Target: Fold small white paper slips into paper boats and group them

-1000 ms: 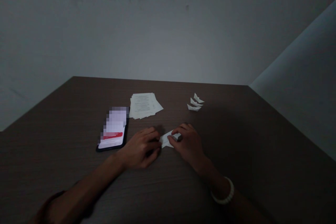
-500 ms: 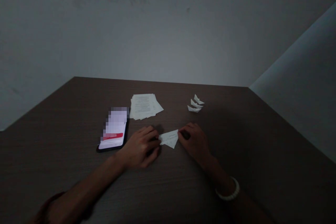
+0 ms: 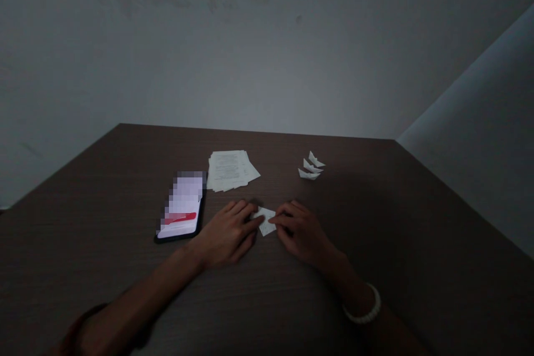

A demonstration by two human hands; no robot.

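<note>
We have a pale wall (image 3: pixel 267 50) rising behind a dark wood-grain worktop (image 3: pixel 396 222), and the light is dim enough to make small paper edges hard to read. On the worktop, a lit phone (image 3: pixel 181 206) with a partly blurred screen lies just left of our left-hand grip (image 3: pixel 227 233). A stack of printed sheets (image 3: pixel 231 171) sits beyond the hands, and three small paper boats (image 3: pixel 311 165) lie close together further right. The folded paper (image 3: pixel 265 220) rests flat on the worktop between the two hands, well short of the stack and the boats. Our right-hand grip (image 3: pixel 302 231) comes in from the other side, with a white bangle (image 3: pixel 362 311) on that wrist. Both grips are low and nearly closed, their fingers reaching the paper from opposite sides, but we cannot tell whether either one pinches it or only presses it down. The main risk, as we judge it, lies in that small contact: uneven pressure could let the paper skid on the smooth surface, and pulling the hands apart could crumple or tear a corner. In this gloom, a misaligned edge could easily escape us. A careless sideways move of the left hand could also nudge the phone, while a wide swing of the right could scatter the light boats.
</note>
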